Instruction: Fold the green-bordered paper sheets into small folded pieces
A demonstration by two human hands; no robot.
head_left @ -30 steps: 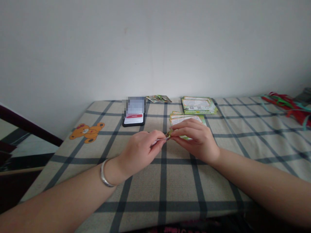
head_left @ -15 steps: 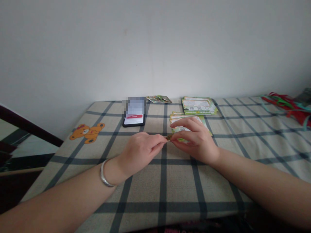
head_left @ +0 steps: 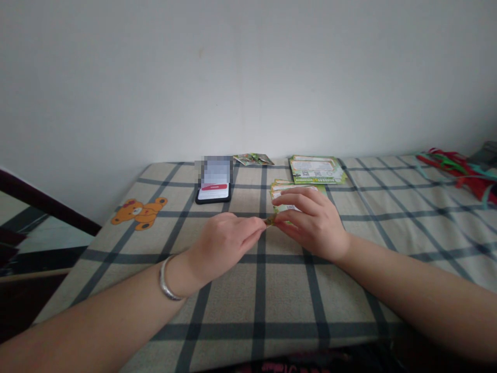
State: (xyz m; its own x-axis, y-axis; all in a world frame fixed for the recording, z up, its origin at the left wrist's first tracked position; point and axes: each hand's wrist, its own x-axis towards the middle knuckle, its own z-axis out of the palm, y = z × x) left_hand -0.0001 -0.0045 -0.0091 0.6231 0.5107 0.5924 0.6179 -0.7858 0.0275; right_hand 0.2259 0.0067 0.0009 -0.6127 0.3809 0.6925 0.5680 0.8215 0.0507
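I have a small piece [head_left: 270, 221] between my two hands above the tablecloth [head_left: 233, 305], most of it hidden by my fingers. My left hand [head_left: 229, 241] pinches one end, my right hand [head_left: 316, 225] the other. Handling of this piece looks unfinished, as it isn't set down yet; how much is left I can't tell. Beyond lie a near pile of cards [head_left: 279, 189], a far pile of cards [head_left: 315, 170] and, leftward, a phone [head_left: 213, 194]
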